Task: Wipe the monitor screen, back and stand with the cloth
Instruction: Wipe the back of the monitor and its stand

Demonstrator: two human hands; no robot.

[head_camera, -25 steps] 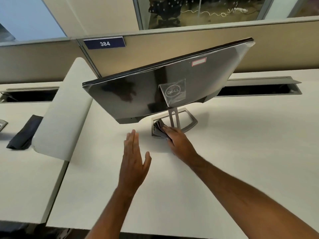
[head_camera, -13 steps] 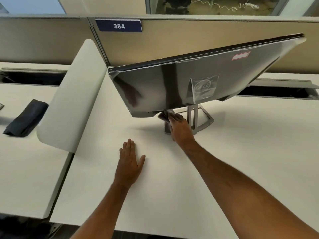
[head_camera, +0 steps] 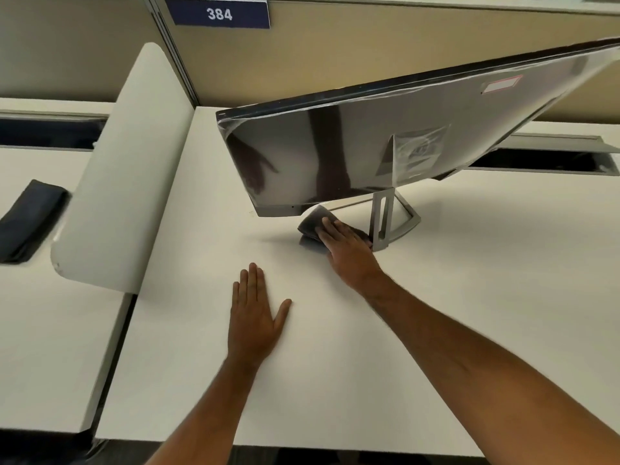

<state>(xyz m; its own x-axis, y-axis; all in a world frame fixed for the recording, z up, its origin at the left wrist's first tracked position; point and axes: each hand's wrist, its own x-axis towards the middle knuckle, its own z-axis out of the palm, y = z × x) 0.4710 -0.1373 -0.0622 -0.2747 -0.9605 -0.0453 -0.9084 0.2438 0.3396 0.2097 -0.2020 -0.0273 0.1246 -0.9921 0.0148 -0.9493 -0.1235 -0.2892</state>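
Monitor (head_camera: 385, 149): stands on the white table (head_camera: 469, 297), its back toward the camera, panel tilted, glossy rear still under a clear film.
Stand (head_camera: 389, 223): grey upright post on an open frame base, below the panel's lower edge.
Cloth (head_camera: 313, 220): dark grey, folded, lying on the left part of the base, just left of the post and under the panel's bottom edge.
Right hand (head_camera: 345, 245): on top of the cloth, pressing it down onto the base; the fingers lie fairly straight over it, and whether the thumb is tucked round the fold cannot be told.
Left hand (head_camera: 255, 317): flat on the table, well apart from the monitor, fingers straight and together, holding nothing.
Step in hand (judgement): wiping the stand's base.
How to do it well: keep the cloth flat under the fingers, follow each bar of the frame round to the post, then go up the post; press lightly, since the base is light and may slide.
Support: the left hand could usefully steady the panel or base.
Risk: knuckles may knock the low panel edge.
Also present: spare dark cloth (head_camera: 27, 223) on the neighbouring table; rounded divider (head_camera: 127, 169); partition label "384" (head_camera: 218, 13).
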